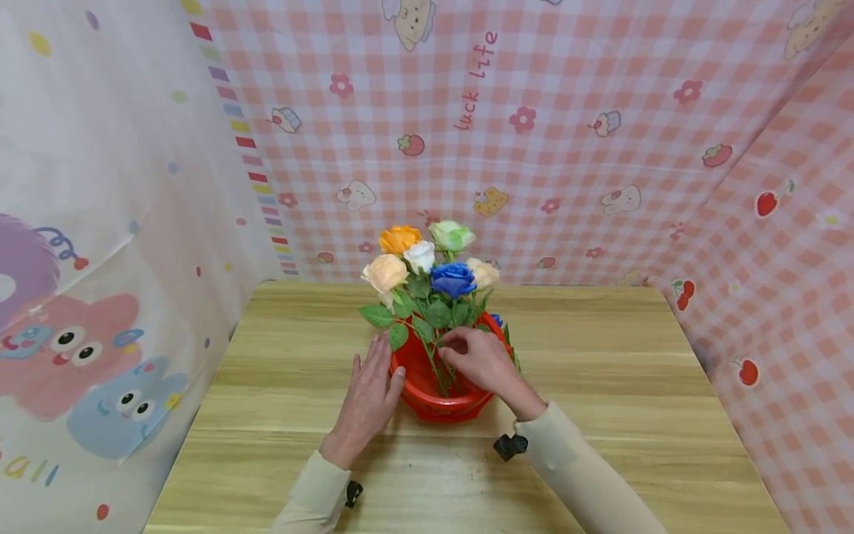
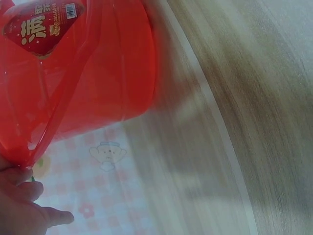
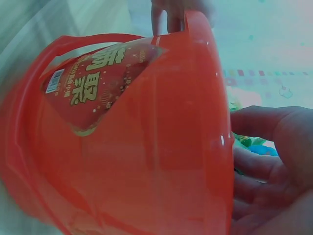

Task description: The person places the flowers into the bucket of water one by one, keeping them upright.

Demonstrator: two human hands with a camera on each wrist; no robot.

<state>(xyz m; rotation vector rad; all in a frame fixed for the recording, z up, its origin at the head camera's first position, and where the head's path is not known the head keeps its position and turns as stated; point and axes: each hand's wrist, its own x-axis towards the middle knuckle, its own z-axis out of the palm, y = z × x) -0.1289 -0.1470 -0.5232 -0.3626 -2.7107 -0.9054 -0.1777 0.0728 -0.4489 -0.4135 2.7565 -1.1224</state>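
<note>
A red plastic bucket (image 1: 445, 406) stands on the table. Several roses, orange, pale green, white, peach and a blue rose (image 1: 453, 280), rise from it on leafy green stems. My left hand (image 1: 365, 389) holds the bucket's left rim, fingers along the outside and thumb at the rim. In the left wrist view, its fingers (image 2: 30, 190) touch the rim. Over the bucket, my right hand (image 1: 482, 361) has curled fingers that appear to pinch a green stem. The rim partly hides that hand (image 3: 288, 166) in the right wrist view. The stem's exact contact is hidden.
Behind the bucket's right side show a bit of another blue flower (image 1: 497, 320) and some leaves. The bucket's handle (image 3: 19, 117) hangs down beside its label (image 3: 98, 83). Printed cloth (image 1: 567, 163) borders the wooden table (image 1: 587, 415) at the back and both sides.
</note>
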